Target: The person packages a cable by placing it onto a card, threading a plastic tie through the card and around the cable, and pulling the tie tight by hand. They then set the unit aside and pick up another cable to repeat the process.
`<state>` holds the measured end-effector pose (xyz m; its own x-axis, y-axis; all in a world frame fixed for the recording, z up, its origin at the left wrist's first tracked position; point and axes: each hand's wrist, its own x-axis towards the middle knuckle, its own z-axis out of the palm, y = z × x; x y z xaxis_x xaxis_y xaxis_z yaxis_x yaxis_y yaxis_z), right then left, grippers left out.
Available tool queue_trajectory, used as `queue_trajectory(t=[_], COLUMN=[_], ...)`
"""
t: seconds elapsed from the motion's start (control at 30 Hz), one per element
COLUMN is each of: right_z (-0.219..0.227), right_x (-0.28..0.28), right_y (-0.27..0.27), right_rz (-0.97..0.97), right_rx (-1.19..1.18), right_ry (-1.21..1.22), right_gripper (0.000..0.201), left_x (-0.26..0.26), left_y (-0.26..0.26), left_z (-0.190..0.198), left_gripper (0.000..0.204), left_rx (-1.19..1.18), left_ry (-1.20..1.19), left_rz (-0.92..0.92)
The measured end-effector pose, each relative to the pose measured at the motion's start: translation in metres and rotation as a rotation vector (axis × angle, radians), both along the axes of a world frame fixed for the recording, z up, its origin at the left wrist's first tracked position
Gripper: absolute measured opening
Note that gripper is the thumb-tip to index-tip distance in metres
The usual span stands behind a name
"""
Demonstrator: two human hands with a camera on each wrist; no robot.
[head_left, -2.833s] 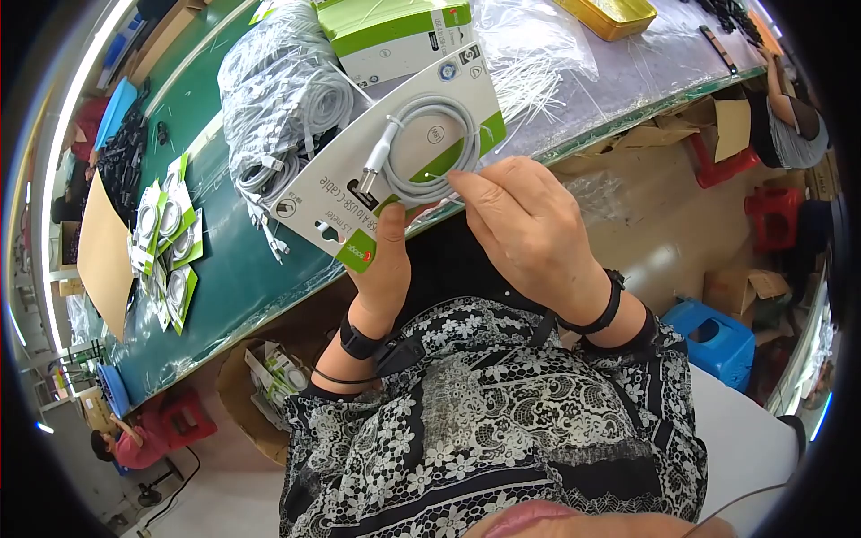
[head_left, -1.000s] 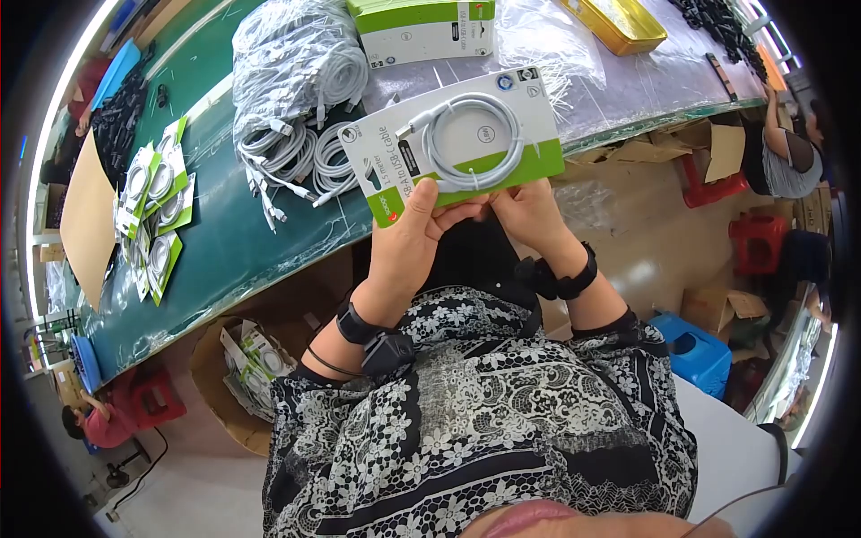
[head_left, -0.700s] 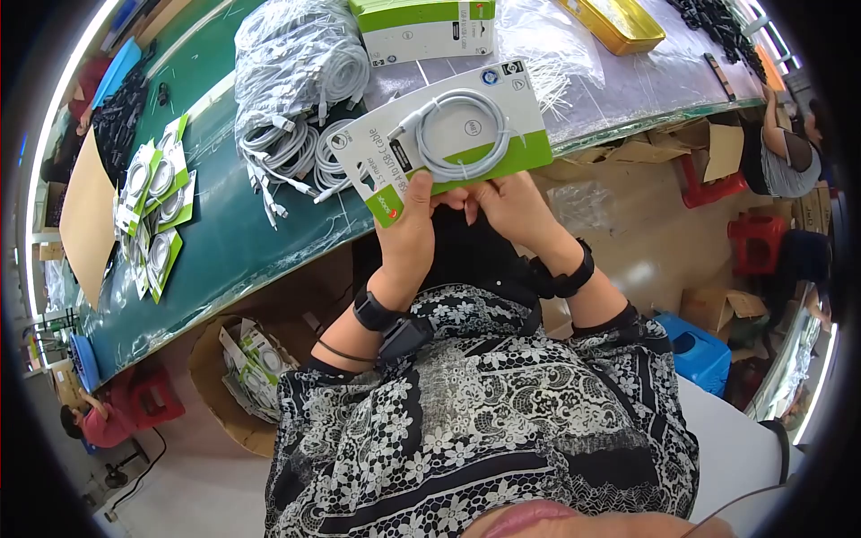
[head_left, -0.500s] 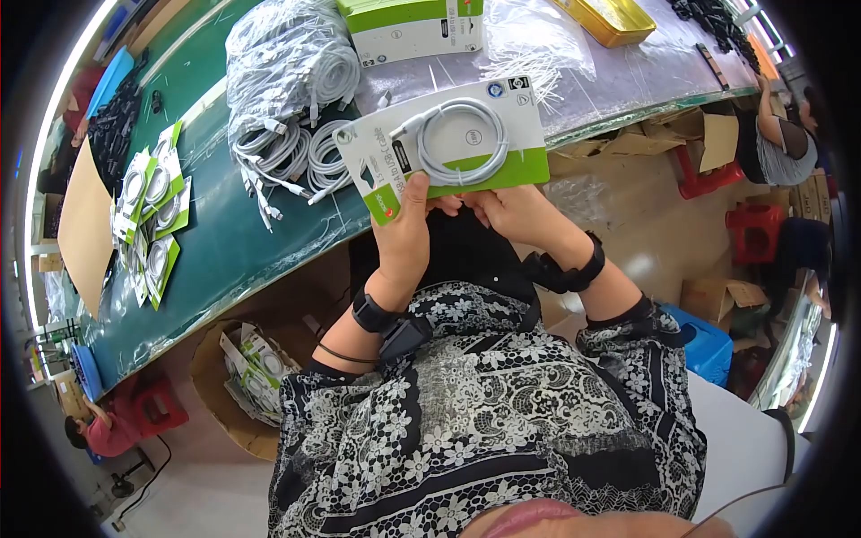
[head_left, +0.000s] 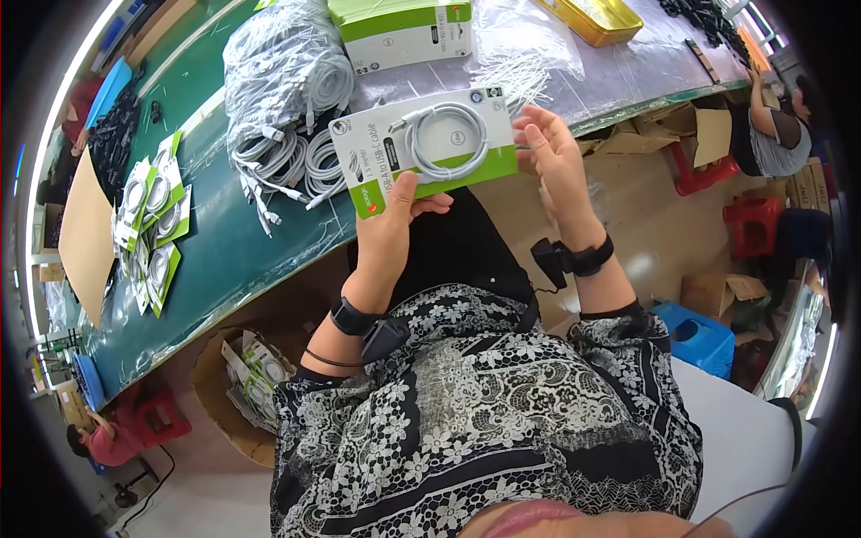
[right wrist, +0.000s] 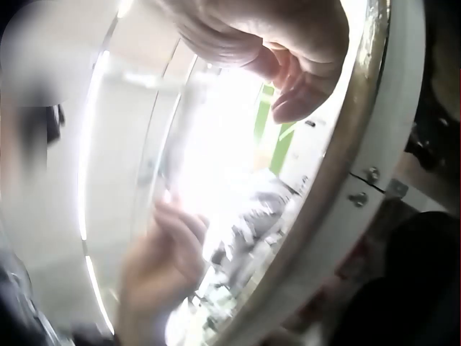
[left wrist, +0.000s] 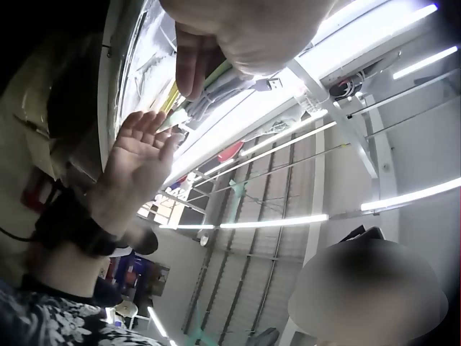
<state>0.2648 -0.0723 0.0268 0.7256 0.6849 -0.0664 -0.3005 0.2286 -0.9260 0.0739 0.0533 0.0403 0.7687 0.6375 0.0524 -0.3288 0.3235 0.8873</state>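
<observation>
A white and green card carries a coiled white cable tied to its face, in the head view. My left hand grips the card's lower left edge, thumb on the front and fingers behind. At the card's right end is my right hand, its fingers loosely bent and holding nothing that shows; whether a fingertip touches the card I cannot tell. The left wrist view shows my left hand over the cable and my right hand with its palm spread.
Beyond the card lie bundled cables, a stack of cards, white ties and a yellow tin. Carded cables are piled on the green table at left. Below its edge stands a carton.
My right hand has come out from behind the card's lower edge and moved right, its fingers loosened. The card, still in my left hand, has shifted slightly left.
</observation>
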Motion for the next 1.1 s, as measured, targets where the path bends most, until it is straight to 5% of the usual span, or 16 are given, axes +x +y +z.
queue_trajectory(t=[0.1,0.23,0.47,0.63,0.77,0.93,1.0,1.1], right_z=[0.019,0.009,0.019,0.011,0.004,0.015,0.031,0.052], right_x=[-0.019,-0.023,-0.049,-0.054,-0.062,-0.05,-0.023,-0.013], right_y=[0.004,0.013,0.025,0.039,0.044,0.033,0.027,0.029], right_rz=[-0.028,-0.014,-0.248,-0.236,-0.298,-0.418,-0.338,-0.221], right_rx=[-0.132,-0.221,-0.143,-0.162,-0.151,-0.177,-0.199,-0.188], right_ry=[-0.452,-0.674,-0.964,-1.014,-1.048,-1.215,-1.387,-1.489], right_gripper=[0.071,0.08,0.075,0.071,0.071,0.067,0.059,0.053], left_x=[0.005,0.006,0.016,0.043,0.062,0.046,0.039,0.039], left_y=[-0.004,-0.004,0.008,-0.031,-0.028,-0.007,-0.007,-0.015], left_z=[-0.002,-0.007,-0.03,-0.019,-0.007,-0.004,-0.002,-0.018], left_gripper=[0.03,0.029,0.025,0.027,0.03,0.034,0.036,0.036], left_rx=[0.078,0.036,-0.277,-0.226,-0.31,-0.161,-0.025,0.111], left_ry=[0.036,0.067,-0.076,-0.04,-0.076,0.081,0.311,0.23], left_rz=[-0.001,-0.006,-0.084,-0.134,0.19,0.103,0.018,0.029])
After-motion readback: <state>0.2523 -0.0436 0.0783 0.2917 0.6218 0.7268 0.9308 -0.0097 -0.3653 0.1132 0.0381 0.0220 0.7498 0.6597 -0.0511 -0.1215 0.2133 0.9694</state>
